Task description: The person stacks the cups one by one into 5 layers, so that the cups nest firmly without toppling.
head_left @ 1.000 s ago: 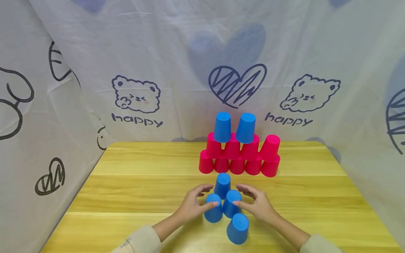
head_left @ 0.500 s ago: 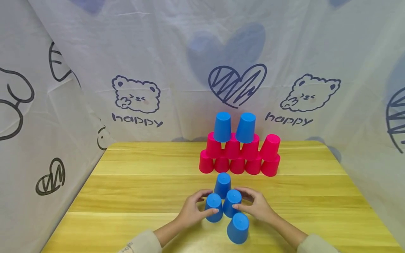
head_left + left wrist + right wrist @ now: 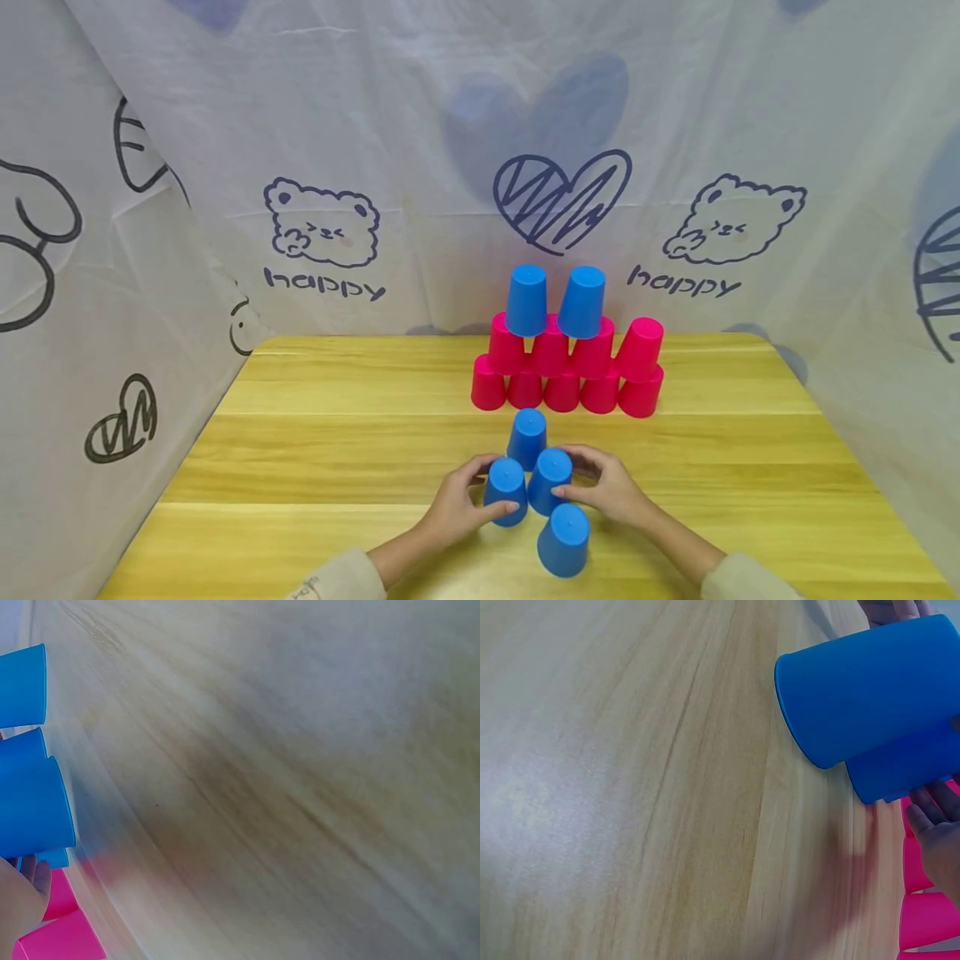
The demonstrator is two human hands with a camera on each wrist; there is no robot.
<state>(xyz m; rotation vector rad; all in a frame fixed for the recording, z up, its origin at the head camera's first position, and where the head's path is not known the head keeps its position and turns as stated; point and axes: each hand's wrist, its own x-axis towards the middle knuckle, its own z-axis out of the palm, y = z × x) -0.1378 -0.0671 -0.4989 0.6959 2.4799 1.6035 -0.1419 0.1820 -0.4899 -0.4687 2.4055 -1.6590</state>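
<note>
Four blue plastic cups stand upside down on the table, in front of a cup wall. My left hand (image 3: 459,504) curls round the left blue cup (image 3: 506,485), thumb across its front and fingers behind it. The middle blue cup (image 3: 550,479) sits between the thumb and fingers of my right hand (image 3: 613,490), which reaches in from the right. Just beyond both is the far blue cup (image 3: 528,437), and the near blue cup (image 3: 564,542) stands closest to me. In the right wrist view, the near blue cup (image 3: 870,690) partly hides the middle one.
Behind, pink cups (image 3: 562,392) form two stacked rows, with two blue cups (image 3: 528,302) on top at the left and centre. A patterned cloth (image 3: 442,125) hangs along the back and sides of the wooden table (image 3: 330,450).
My hands have drawn in closer round the left and middle cups, with thumbs slightly lower on them. The cups stay almost where they were, and the stack behind is unchanged.
</note>
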